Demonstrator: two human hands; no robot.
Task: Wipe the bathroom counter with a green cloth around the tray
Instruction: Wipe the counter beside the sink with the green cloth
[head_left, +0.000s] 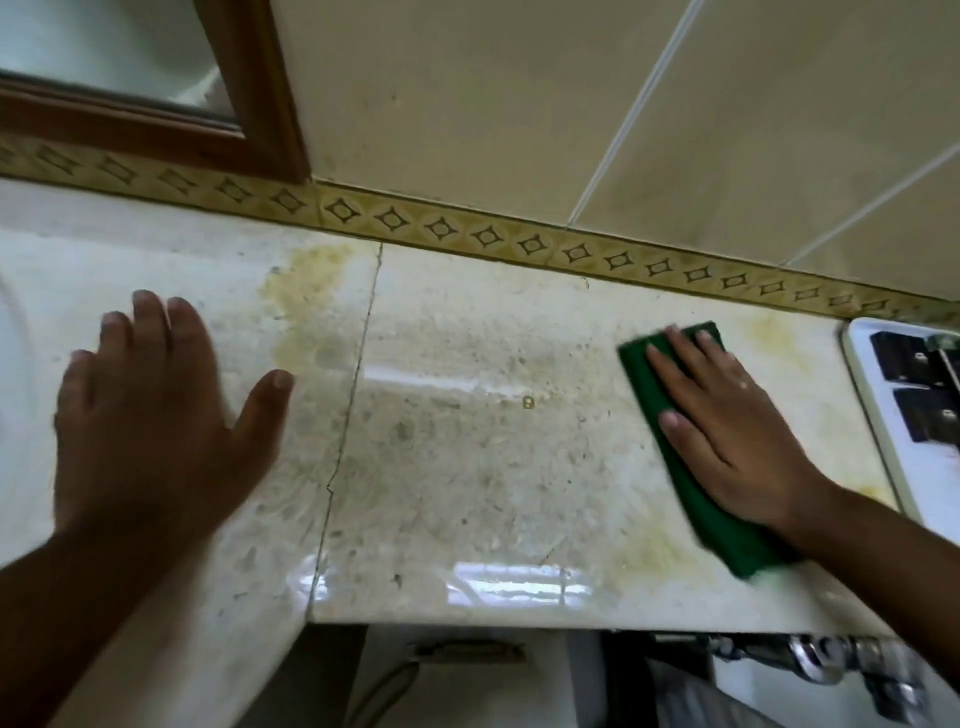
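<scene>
Left hand (150, 410) spread wide, right hand (727, 415) flat on green cloth (639, 358), stained counter (467, 457)

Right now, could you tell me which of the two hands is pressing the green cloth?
The right hand lies flat on the green cloth; the left hand is bare.

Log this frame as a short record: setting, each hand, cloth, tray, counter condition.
setting: bathroom counter below tiled wall
right hand: flat, pressing the green cloth on the counter
left hand: open, fingers spread, holds nothing
tray: white, at right edge, beside the cloth, apart from it
counter condition: yellowish stains, crack running front to back
</scene>
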